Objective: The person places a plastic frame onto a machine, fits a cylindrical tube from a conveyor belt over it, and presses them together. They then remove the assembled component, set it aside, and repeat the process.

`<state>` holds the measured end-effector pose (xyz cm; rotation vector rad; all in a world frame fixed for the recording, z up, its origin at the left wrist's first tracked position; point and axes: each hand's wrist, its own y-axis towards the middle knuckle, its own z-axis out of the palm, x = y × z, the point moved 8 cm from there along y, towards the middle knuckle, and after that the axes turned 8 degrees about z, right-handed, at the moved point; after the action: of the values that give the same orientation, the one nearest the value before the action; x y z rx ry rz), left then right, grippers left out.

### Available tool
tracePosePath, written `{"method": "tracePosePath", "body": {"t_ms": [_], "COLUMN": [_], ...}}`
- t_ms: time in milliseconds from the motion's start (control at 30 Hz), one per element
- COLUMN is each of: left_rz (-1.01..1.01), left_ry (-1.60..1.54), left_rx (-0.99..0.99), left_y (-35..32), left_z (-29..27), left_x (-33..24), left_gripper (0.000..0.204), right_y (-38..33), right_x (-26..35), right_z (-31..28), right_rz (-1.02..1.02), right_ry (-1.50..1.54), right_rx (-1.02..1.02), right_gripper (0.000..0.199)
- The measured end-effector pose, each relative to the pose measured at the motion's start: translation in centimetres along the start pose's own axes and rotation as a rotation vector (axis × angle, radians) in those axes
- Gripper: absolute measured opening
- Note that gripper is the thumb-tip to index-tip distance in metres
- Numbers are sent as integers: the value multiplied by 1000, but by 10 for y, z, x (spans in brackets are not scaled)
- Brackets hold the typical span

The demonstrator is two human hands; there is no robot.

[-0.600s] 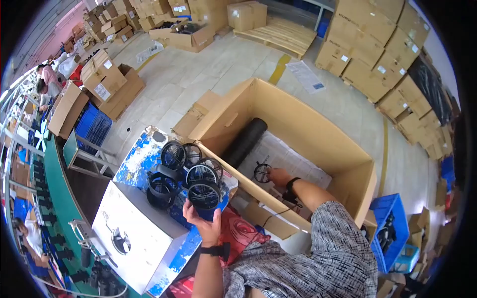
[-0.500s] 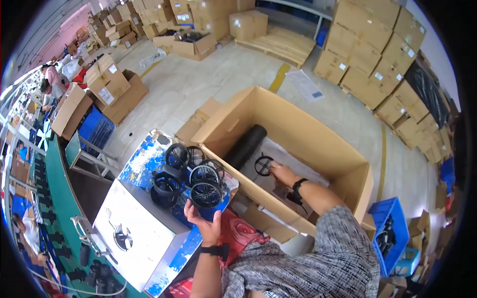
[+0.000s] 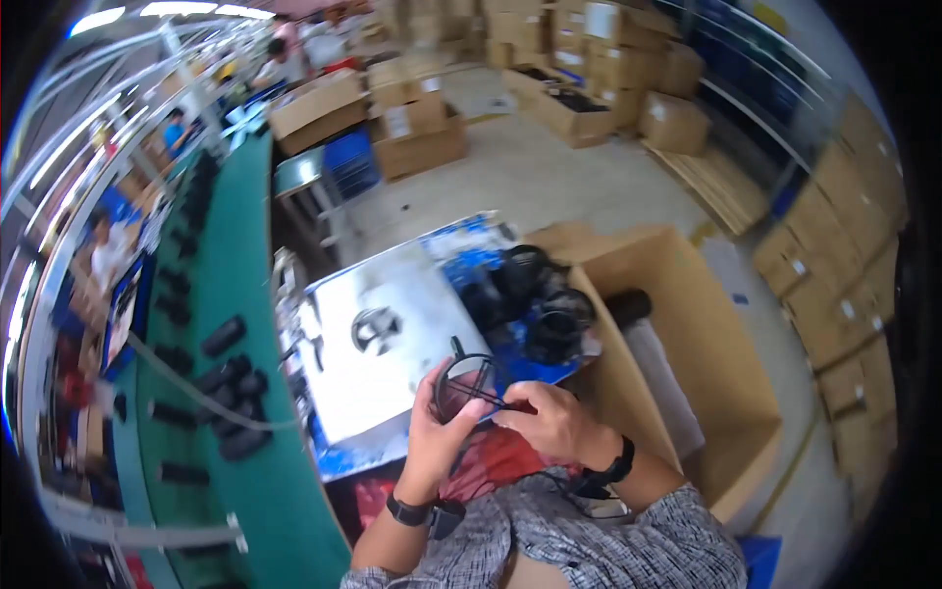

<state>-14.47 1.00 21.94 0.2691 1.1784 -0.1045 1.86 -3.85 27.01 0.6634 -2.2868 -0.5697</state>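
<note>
A black plastic ring with crossed spokes is held up in front of me, tilted. My left hand grips it with fingers and thumb on its left and lower side. My right hand is closed in a pinch at its right side, on a thin dark part there. Just beyond is a white metal fixture box with a round spoked piece on its top. Several black ring-shaped parts are heaped beside it on the blue worn surface; motion blurs them.
An open cardboard box stands right, holding a black cylinder. A green conveyor belt with several black cylinders runs along the left. Stacked cartons line the far right. People sit beyond the belt.
My right hand has come out of the cardboard box with the spoked ring, and my left hand has closed on it too. The view has swung left.
</note>
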Motion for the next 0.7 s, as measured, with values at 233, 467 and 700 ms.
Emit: {"method": "tracePosePath", "body": {"t_ms": [233, 467, 700], "left_rz": [26, 77, 362], "left_ry": [-57, 142, 544], "left_rx": [-339, -355, -415], "left_y": [-40, -35, 11], "left_z": [-96, -130, -138], "left_x": [-42, -46, -45], "left_gripper": [56, 43, 41], "right_y": [54, 88, 134], "right_x": [1, 12, 16], "right_z": [117, 144, 132], "right_rz": [639, 408, 345], "right_ry": [871, 769, 170], "right_rx": [275, 283, 204], "right_gripper": [45, 39, 62]}}
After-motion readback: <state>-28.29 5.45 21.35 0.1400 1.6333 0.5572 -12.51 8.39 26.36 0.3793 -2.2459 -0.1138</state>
